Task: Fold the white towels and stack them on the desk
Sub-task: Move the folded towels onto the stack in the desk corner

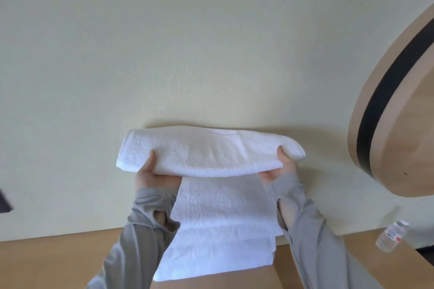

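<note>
Status: stacking stage, partly complete.

Item in hand: one folded towel (206, 155), white, is held level in the air in front of the wall (187, 42), above the far end of the stack and not touching it. The left grip (152, 171) grasps its left end, thumb on top and the fingers hidden beneath. The right grip (281, 166) grasps its right end the same way. Both are closed on the cloth. The fold appears finished, with the ends slightly rounded and sagging past the thumbs.

Work done: a stack of folded towels (223, 218) lies on the table (58, 260) between the grey sleeves (145, 230). Several stepped edges show at its near side. An exact count cannot be made.

Work left, as judged: the held towel is to be lowered squarely onto the stack. No unfolded towels are in view, so whether more remain cannot be told.

Surroundings: a clear plastic bottle (391, 236) stands on the table well to the right of the stack. A round wooden panel with a dark band (387, 124) hangs at the right, apart from the towel. A dark object (4, 202) at the left edge is unidentifiable.

Obstructions: nothing lies between the towel and the top of the stack. The forearms flank the stack closely and could nudge it on the way down.
</note>
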